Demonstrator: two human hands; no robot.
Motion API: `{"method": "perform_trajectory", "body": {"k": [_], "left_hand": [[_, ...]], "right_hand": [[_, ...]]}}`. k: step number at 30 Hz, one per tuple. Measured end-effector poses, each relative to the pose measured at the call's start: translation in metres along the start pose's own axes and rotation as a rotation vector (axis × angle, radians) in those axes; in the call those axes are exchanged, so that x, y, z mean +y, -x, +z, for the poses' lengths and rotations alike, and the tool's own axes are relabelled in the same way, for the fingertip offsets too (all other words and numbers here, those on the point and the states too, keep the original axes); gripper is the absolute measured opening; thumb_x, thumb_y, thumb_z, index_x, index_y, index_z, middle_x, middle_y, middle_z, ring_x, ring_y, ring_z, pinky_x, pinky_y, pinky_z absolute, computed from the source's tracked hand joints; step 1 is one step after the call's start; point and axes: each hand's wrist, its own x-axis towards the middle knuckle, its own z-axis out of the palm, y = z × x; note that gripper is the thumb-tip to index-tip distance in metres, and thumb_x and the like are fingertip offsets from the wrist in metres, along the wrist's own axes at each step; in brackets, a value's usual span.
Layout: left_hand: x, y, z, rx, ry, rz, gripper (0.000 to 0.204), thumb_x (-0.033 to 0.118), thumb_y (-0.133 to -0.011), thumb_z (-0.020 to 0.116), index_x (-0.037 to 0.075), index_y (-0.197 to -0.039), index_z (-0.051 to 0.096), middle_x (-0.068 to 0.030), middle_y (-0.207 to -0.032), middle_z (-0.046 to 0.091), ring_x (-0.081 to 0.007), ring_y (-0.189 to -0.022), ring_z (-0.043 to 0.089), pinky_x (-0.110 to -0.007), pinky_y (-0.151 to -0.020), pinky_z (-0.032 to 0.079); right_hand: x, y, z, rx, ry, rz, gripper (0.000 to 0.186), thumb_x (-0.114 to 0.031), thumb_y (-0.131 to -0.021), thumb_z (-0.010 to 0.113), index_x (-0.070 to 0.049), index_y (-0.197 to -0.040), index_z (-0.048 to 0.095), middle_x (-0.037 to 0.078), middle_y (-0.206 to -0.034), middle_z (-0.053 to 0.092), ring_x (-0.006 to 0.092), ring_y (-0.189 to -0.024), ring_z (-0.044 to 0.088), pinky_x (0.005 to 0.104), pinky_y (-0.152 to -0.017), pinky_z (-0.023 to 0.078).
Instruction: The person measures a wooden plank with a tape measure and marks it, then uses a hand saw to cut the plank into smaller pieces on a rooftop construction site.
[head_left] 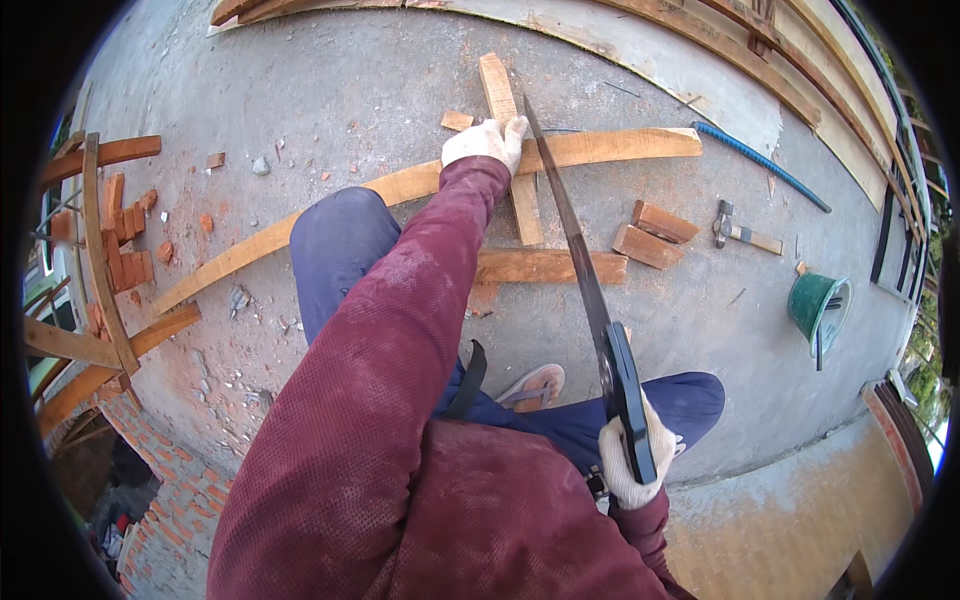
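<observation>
My left hand (pixel 487 143), in a pale work glove, is closed over a short wooden board (pixel 497 85). That board lies crosswise over a long wooden plank (pixel 610 147) on the concrete floor. My right hand (pixel 637 450), also gloved, grips the dark handle of a handsaw (pixel 575 235). The saw's blade points away from me, its tip just right of the short board and my left fingers. Whether the teeth touch the wood I cannot tell. A small wood offcut (pixel 457 121) sits left of the short board. Closer to me lies another timber piece (pixel 550 266).
To the right are two bricks (pixel 648 247), a hammer (pixel 745 232), a blue ribbed bar (pixel 765 165) and a green bucket (pixel 812 303) with a tool in it. Broken bricks (pixel 128 235) and timber (pixel 95 255) stand along the left edge. Rubble is scattered on the floor.
</observation>
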Motion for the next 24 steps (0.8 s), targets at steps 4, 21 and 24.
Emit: {"method": "perform_trajectory", "body": {"k": [4, 21, 24], "left_hand": [[0.008, 0.0, 0.006, -0.064, -0.046, 0.015, 0.073, 0.064, -0.104, 0.03, 0.009, -0.113, 0.075, -0.0217, -0.108, 0.075, -0.0394, -0.105, 0.071, -0.05, -0.095, 0.053], [-0.003, -0.029, -0.024, -0.148, -0.132, -0.119, 0.089, 0.072, -0.102, 0.018, 0.007, -0.115, 0.078, -0.0215, -0.115, 0.075, -0.0383, -0.114, 0.07, -0.047, -0.099, 0.052], [-0.015, -0.031, -0.018, -0.103, -0.128, -0.122, 0.088, 0.071, -0.103, 0.02, 0.007, -0.114, 0.079, -0.0206, -0.115, 0.075, -0.0368, -0.114, 0.07, -0.046, -0.099, 0.052]], "right_hand": [[0.077, -0.131, 0.099, 0.203, -0.277, -0.304, 0.036, -0.007, -0.088, 0.074, 0.004, -0.122, 0.068, 0.006, -0.078, 0.068, 0.011, -0.067, 0.06, 0.0292, -0.066, 0.052], [0.055, -0.155, 0.096, 0.167, -0.255, -0.378, 0.058, -0.006, -0.086, 0.074, 0.008, -0.139, 0.056, 0.017, -0.1, 0.075, 0.0218, -0.085, 0.076, 0.0315, -0.08, 0.059], [0.019, -0.116, 0.065, 0.079, -0.232, -0.205, 0.054, -0.003, -0.085, 0.072, 0.006, -0.137, 0.06, 0.016, -0.095, 0.075, 0.0227, -0.077, 0.076, 0.0317, -0.074, 0.059]]}}
